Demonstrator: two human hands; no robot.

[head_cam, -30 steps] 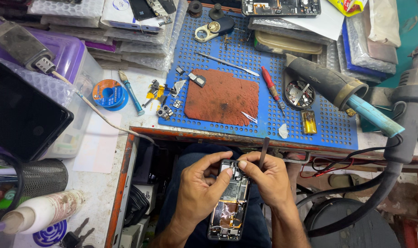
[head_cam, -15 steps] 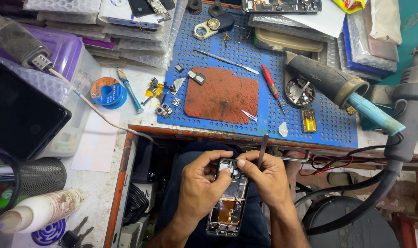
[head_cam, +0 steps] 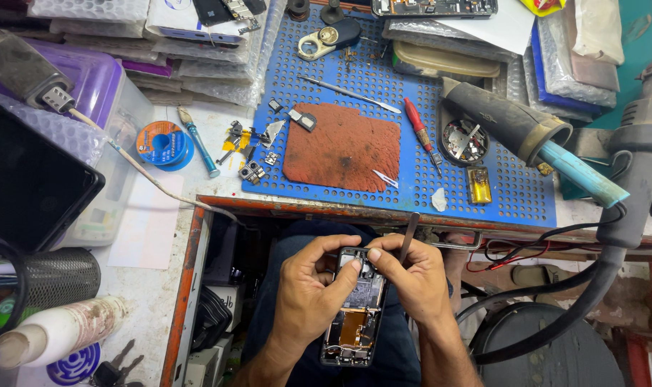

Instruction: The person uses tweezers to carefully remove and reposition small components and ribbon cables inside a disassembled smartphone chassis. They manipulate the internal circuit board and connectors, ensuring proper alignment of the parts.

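Both hands are closing around an opened phone [head_cam: 356, 308] held over the lap.

The left hand [head_cam: 308, 294] is clasping its left edge, thumb pressing the top; the right hand [head_cam: 412, 283] is gripping the other side while pinching a thin metal tool [head_cam: 406, 239]. At twelve o'clock, a rust-red pad [head_cam: 344, 147] is lying on the blue perforated mat [head_cam: 483, 183].

Both hands work low over the lap, below the bench edge [head_cam: 354, 209], with open room around them there. Just above the right hand [head_cam: 412, 283] a thin metal tool [head_cam: 406, 239] sticks up towards that edge. Further up, the blue perforated mat [head_cam: 483, 143] is crowded: a rust-brown pad [head_cam: 344, 147], a red screwdriver [head_cam: 420, 132], loose small parts [head_cam: 254, 154]. To the right, black hoses [head_cam: 555, 315] and a hot-air handle [head_cam: 516, 129] block the way. The bare white bench top [head_cam: 150, 233] on the left is open.
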